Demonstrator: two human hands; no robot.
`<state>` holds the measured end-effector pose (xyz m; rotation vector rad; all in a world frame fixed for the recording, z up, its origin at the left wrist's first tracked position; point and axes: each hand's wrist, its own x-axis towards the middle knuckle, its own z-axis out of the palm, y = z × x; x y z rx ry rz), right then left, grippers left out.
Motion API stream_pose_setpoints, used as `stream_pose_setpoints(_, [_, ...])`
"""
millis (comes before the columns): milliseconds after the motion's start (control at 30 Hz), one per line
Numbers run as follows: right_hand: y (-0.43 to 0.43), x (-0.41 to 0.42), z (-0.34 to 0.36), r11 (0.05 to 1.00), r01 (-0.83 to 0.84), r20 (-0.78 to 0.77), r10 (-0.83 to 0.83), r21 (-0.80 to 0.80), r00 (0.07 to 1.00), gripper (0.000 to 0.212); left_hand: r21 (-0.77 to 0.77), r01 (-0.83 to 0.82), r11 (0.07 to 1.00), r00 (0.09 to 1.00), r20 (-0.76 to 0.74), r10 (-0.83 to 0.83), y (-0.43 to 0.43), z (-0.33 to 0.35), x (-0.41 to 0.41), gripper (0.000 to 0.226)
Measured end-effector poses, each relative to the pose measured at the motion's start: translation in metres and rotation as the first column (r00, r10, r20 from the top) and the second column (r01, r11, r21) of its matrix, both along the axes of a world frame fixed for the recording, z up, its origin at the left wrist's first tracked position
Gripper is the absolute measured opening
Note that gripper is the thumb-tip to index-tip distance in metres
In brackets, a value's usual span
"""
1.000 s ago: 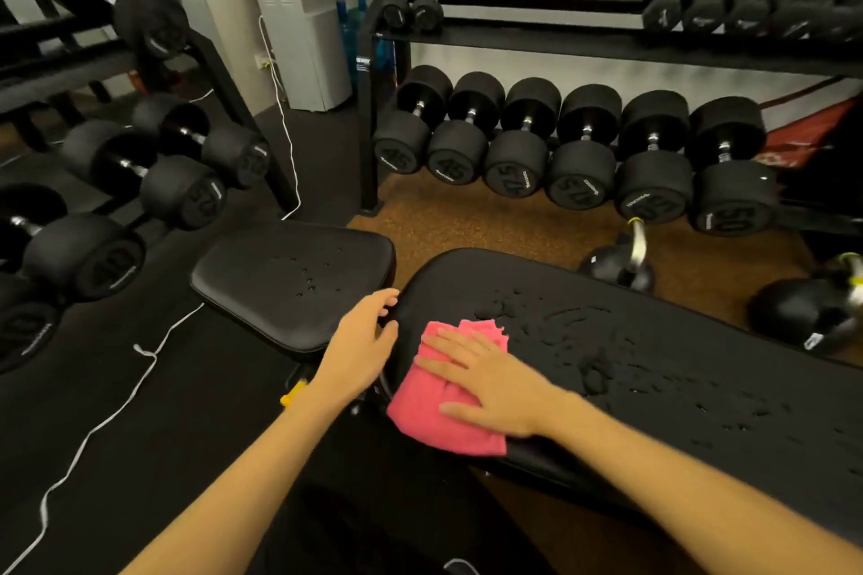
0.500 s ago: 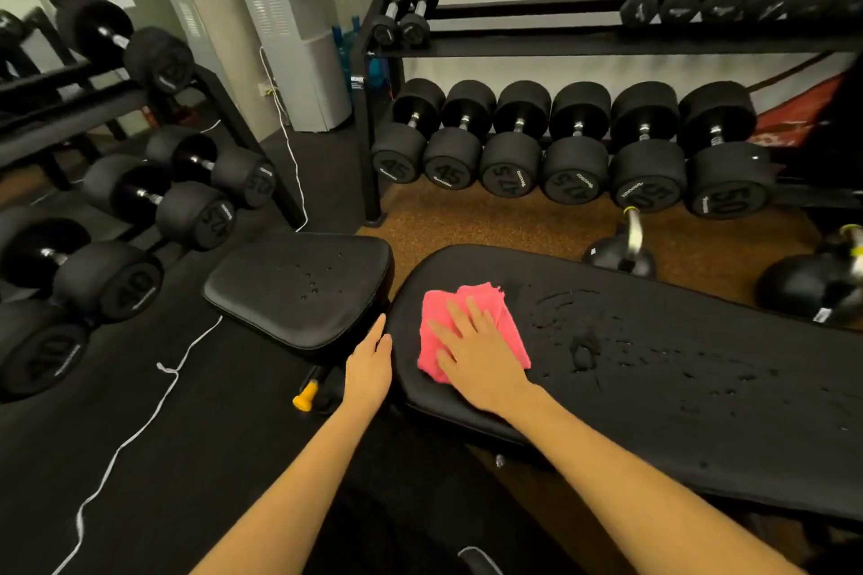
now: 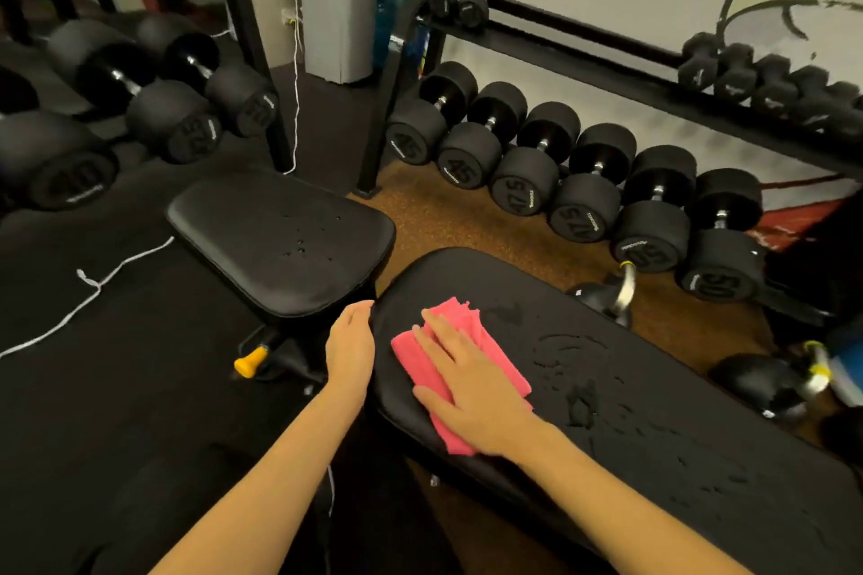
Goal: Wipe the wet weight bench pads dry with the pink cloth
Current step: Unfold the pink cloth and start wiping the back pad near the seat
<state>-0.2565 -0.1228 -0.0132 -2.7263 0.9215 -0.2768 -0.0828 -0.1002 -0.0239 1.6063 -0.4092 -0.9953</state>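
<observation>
r hand (image 3: 471, 388) flat, fingers straight, presses pink cloth (image 3: 504, 369) on long pad (image 3: 654, 434), near its left end. l hand (image 3: 350, 348) flat vs that end's edge. cloth prob soft, light, bunches easily: keep palm spread. droplets dot seat pad (image 3: 280, 243) too.

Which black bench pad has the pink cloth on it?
The long black back pad on the right, where the right hand presses the pink cloth; the smaller seat pad holds only droplets.

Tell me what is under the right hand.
The pink cloth, pressed flat by the right hand onto the long bench pad. Water beads show on the pad beyond it; the pad surface beneath the cloth is covered.
</observation>
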Motion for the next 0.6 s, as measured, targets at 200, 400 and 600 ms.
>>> stream_pose_setpoints(200, [-0.090,0.008,-0.006,0.990,-0.087,-0.164,0.067,-0.115,0.984,0.062,0.015,-0.020,1.000,0.999,-0.027,0.020,-0.004,-0.004,0.000,0.044])
stream_pose_setpoints(400, [-0.085,0.050,-0.022,0.900,0.420,-0.094,-0.431,-0.117,0.897,0.072,0.047,0.008,0.999,0.991,-0.131,-0.002,0.000,-0.008,0.002,0.051])
stream_pose_setpoints(600, [0.002,0.029,-0.007,1.000,-0.002,-0.129,0.004,0.021,0.992,0.057,-0.009,-0.043,0.999,0.969,-0.243,0.039,0.000,-0.004,0.002,0.031])
